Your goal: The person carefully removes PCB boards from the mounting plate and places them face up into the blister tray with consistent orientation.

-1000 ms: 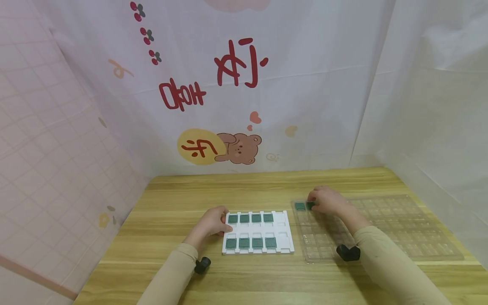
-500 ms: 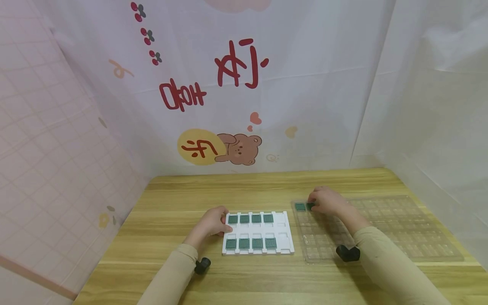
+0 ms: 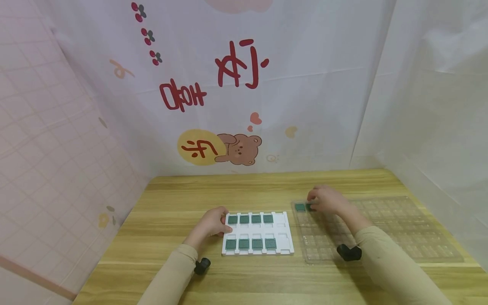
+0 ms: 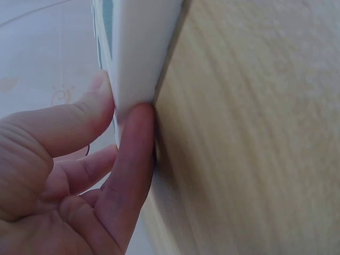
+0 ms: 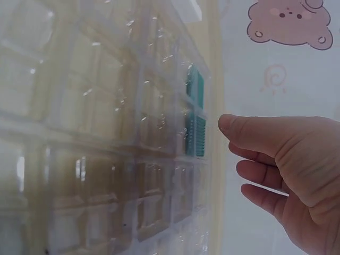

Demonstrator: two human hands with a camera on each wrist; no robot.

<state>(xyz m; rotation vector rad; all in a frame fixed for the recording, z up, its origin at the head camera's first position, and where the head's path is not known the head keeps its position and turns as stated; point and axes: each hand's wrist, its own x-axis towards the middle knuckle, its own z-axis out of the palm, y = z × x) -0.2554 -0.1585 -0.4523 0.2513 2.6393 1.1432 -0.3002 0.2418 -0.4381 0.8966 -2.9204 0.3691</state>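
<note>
A white tray (image 3: 238, 234) lies on the wooden table, with green square chips (image 3: 257, 244) in two rows of slots. My left hand (image 3: 209, 221) pinches the tray's left edge, thumb on top; in the left wrist view a finger (image 4: 135, 138) presses its side, low by the table. At the far left corner of a clear plastic compartment tray (image 3: 324, 250) is my right hand (image 3: 325, 199). Two green chips (image 5: 199, 135) sit side by side in that tray's corner compartments. In the right wrist view, my right thumb (image 5: 249, 130) and loosely bent fingers are just apart from the chips, holding nothing.
The clear tray stretches right across the wooden table (image 3: 244, 279), many of its compartments showing no chip. The white tray's rightmost slots hold none. A white printed cloth (image 3: 305, 84) hangs behind the table and along its sides.
Hardly anything differs: my right hand has shifted very slightly left at the clear tray's corner. My left hand and the white tray stay where they were.
</note>
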